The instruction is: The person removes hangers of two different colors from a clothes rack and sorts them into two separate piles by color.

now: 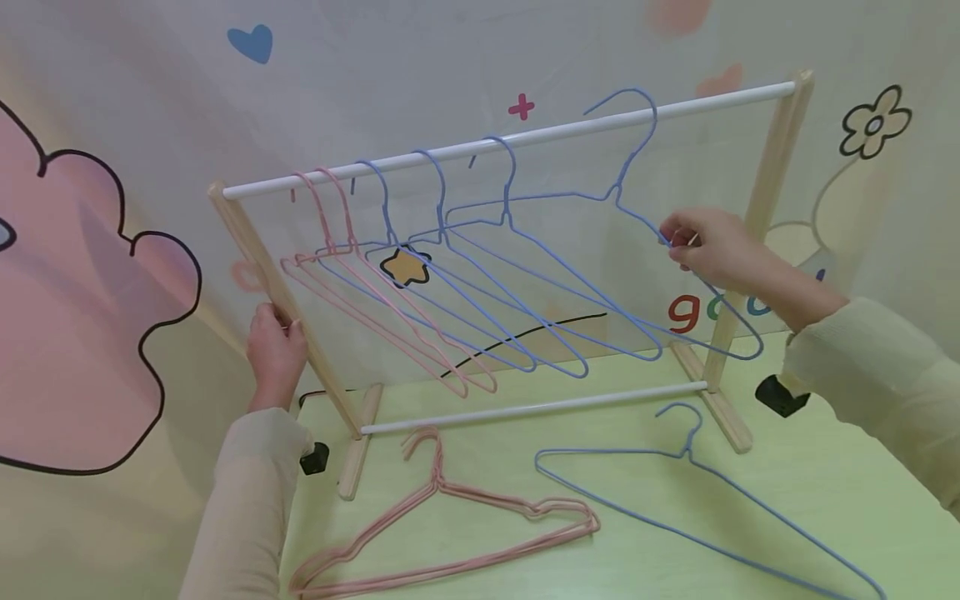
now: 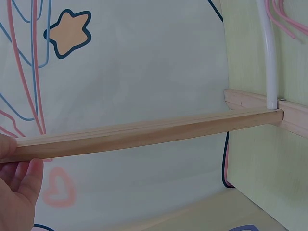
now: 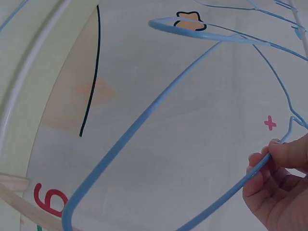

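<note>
My right hand pinches the right shoulder of a blue clothes hanger, also seen close up in the right wrist view. Its hook overlaps the white rail in the head view, rising above it. The left hand grips the left wooden post of the clothes rack partway down. From the rack's white top rail hang two pink hangers at the left end, then several blue hangers toward the middle.
On the pale green table, a small stack of pink hangers lies at front left and a single blue hanger at front right. The rack's right post and lower bar stand behind them. Black clamps sit at the table's sides.
</note>
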Demonstrator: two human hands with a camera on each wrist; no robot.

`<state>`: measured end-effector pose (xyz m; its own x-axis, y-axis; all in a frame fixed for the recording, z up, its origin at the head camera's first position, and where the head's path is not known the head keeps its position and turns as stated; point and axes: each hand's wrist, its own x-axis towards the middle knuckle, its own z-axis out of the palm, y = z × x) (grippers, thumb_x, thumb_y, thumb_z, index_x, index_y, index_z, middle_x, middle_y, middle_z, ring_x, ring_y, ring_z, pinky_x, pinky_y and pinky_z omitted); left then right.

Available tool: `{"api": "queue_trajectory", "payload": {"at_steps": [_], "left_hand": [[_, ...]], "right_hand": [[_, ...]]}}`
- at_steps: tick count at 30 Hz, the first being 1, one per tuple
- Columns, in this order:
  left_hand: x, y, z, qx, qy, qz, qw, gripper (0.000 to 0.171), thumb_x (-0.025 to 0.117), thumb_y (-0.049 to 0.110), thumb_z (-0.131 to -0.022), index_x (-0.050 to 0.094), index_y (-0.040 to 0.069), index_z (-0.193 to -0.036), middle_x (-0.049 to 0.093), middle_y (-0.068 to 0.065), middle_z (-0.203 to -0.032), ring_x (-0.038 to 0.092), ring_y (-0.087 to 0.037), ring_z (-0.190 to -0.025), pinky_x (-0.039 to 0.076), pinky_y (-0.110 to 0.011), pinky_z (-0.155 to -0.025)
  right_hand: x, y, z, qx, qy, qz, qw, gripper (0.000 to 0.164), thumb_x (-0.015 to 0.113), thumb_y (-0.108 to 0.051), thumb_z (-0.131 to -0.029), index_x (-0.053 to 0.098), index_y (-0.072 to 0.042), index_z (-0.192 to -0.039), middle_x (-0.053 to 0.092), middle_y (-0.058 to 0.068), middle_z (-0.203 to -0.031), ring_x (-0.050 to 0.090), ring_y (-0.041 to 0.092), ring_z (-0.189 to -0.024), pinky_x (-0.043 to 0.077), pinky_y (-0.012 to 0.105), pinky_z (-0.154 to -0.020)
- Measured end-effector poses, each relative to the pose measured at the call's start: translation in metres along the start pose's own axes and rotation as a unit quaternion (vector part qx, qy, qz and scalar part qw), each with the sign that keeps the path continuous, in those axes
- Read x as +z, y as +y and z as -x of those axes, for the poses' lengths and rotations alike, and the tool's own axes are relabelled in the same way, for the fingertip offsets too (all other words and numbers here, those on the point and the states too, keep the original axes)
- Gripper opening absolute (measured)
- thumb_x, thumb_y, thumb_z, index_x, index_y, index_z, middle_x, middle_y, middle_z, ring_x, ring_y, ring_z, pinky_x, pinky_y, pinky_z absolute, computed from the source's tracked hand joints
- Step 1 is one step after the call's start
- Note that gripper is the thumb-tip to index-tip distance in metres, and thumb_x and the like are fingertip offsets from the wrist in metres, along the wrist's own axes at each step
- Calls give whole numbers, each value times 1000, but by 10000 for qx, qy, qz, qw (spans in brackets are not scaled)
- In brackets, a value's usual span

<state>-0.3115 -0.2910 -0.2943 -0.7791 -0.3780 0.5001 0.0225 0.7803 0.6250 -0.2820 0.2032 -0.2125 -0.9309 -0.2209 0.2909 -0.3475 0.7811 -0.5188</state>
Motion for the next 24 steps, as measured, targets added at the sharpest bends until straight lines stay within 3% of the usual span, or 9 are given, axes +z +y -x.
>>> {"api": "queue_trajectory", "payload": {"at_steps": [4,14,20,24], "left_hand": [[0,-2,0,-32,-44,-37,10000,23,45,11,-90,42,-5,-105,48,-22,-100,48,-35,-95,39,-45,-83],[1,-2,1,-40,-39,-26,10000,22,45,11,-89,42,-5,-104,48,-22,-99,48,-35,-95,40,-45,-82],[0,-1,2,23,0,-28,10000,22,45,11,-89,42,-5,-104,48,-22,-99,49,-36,-94,40,-45,-82],[0,0,1,54,-6,-30,10000,23,45,10,-89,43,-6,-105,48,-23,-99,49,-36,-95,40,-46,-83]], "right_hand": [[-7,10,9,-73,-69,324,9994,22,44,2,-86,50,6,-107,53,23,-94,55,30,-78,44,31,-61],[-18,25,30,-208,346,1034,9938,20,46,2,-84,55,3,-102,57,20,-89,54,32,-79,45,37,-62],[-16,38,40,-486,552,1178,9903,18,49,7,-79,59,7,-94,58,18,-79,54,27,-70,43,26,-54],[-14,49,45,-400,444,1070,9925,17,49,8,-79,58,8,-94,57,18,-80,52,25,-69,40,21,-51]]}}
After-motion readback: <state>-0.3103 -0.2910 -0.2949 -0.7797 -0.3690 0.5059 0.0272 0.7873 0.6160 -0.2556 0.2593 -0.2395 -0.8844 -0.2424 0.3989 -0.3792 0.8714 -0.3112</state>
